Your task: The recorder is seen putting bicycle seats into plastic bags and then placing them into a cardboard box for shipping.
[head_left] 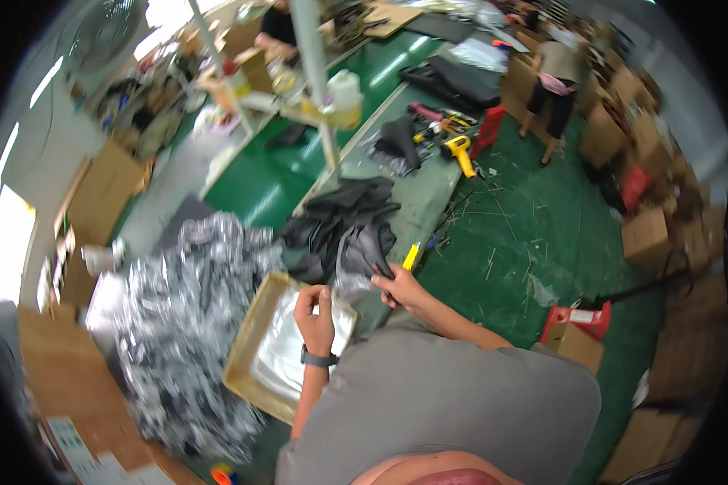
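My right hand [402,288] is closed on the edge of a dark grey fabric piece [366,247] at the bench's near end. Clear plastic film seems to hang around the lower part of that piece. To its left, my left hand [314,317], with a dark watch at the wrist, is raised with curled fingers above a yellowish tray [247,339]. What those fingers hold, if anything, cannot be made out. Flat clear plastic bags [287,356] lie in the tray. Just beyond my hands is a heap of black fabric pieces [332,214].
A large pile of plastic-wrapped grey pieces [186,323] lies left of the tray. A yellow cutter [411,257] rests at the bench's right edge, with a yellow heat gun [461,153] farther along. A white post [311,65] stands beyond. Cardboard boxes [647,242] line the right.
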A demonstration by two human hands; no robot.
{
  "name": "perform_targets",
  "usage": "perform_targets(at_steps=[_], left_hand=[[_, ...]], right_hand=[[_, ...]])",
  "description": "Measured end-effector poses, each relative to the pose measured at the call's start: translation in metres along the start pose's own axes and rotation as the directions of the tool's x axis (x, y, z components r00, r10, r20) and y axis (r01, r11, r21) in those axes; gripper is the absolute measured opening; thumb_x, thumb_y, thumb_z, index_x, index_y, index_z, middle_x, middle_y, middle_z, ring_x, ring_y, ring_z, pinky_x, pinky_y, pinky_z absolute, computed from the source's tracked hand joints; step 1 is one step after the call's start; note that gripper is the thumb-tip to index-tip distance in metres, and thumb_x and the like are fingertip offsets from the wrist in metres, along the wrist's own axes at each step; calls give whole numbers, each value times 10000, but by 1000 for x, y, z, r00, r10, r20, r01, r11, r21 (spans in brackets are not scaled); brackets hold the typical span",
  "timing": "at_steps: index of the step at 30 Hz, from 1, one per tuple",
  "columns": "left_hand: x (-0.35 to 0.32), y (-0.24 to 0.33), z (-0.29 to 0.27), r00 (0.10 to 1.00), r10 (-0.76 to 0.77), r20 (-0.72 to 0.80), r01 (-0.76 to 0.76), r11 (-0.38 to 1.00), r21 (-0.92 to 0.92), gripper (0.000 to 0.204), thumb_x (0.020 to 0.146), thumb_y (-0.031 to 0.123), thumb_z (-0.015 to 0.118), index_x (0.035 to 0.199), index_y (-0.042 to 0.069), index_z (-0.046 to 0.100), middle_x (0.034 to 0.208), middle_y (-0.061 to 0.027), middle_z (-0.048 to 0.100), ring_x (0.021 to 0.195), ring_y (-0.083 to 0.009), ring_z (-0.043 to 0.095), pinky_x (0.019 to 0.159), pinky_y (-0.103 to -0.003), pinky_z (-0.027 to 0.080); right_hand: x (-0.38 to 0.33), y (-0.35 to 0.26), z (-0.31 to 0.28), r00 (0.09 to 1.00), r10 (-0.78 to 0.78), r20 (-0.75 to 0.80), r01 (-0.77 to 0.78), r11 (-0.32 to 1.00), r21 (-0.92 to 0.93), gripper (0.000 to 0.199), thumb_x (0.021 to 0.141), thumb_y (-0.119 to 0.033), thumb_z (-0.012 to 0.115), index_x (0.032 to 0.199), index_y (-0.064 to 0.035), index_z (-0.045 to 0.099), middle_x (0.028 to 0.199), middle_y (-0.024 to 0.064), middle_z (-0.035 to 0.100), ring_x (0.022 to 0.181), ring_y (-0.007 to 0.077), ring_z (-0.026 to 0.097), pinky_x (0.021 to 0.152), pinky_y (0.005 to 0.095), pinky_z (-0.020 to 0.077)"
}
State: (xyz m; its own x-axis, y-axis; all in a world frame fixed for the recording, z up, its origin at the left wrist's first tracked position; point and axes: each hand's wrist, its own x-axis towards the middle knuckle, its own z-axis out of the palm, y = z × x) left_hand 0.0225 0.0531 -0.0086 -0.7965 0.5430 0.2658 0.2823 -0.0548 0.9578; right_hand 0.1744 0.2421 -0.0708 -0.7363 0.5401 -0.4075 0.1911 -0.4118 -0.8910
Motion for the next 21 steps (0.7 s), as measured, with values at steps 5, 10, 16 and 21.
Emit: perform_targets(at_steps=[5, 10, 16, 21], left_hand=[[47, -8, 38, 996, -72, 53, 71, 997, 25, 959, 954, 300, 844, 1687, 29, 288, 1677, -191, 417, 1517, -315, 437, 1201, -494, 383], [68, -44, 63, 994, -11, 106, 14, 1000, -28, 339, 1100, 175, 670, 1365, -32, 712, 1243, -109, 788, 1136, -142, 713, 981, -295, 550], [78, -49, 74, 996, -58, 67, 66, 989, -129, 492, 1092, 137, 672, 1528, -53, 544, 1445, -177, 680, 1296, -229, 653, 1117, -336, 495], [88, -123, 63, 775, -525, 352, 621, 736, -271, 591, 1123, 390, 585, 1587, 39, 483, 1570, -128, 578, 1439, -263, 544, 1201, -442, 414]], right_hand=[[-35, -25, -5, 954, -273, 122, 296, 813, -500, 379, 955, -178, 809, 1271, -40, 651, 866, 98, 731, 652, 191, 713, 615, 350, 559], [-47, -10, -9, 833, -532, 154, 502, 609, -614, 435, 903, -168, 839, 1274, -37, 653, 1023, 191, 749, 985, 385, 742, 833, 446, 566], [-56, -8, -31, 863, -498, 88, 426, 621, -658, 429, 890, -201, 840, 1236, -22, 660, 1051, 220, 754, 1015, 435, 730, 858, 487, 567], [-71, -41, -38, 931, -349, 107, 359, 829, -428, 390, 965, -188, 825, 1285, -49, 650, 939, 57, 723, 712, 132, 701, 665, 321, 553]])
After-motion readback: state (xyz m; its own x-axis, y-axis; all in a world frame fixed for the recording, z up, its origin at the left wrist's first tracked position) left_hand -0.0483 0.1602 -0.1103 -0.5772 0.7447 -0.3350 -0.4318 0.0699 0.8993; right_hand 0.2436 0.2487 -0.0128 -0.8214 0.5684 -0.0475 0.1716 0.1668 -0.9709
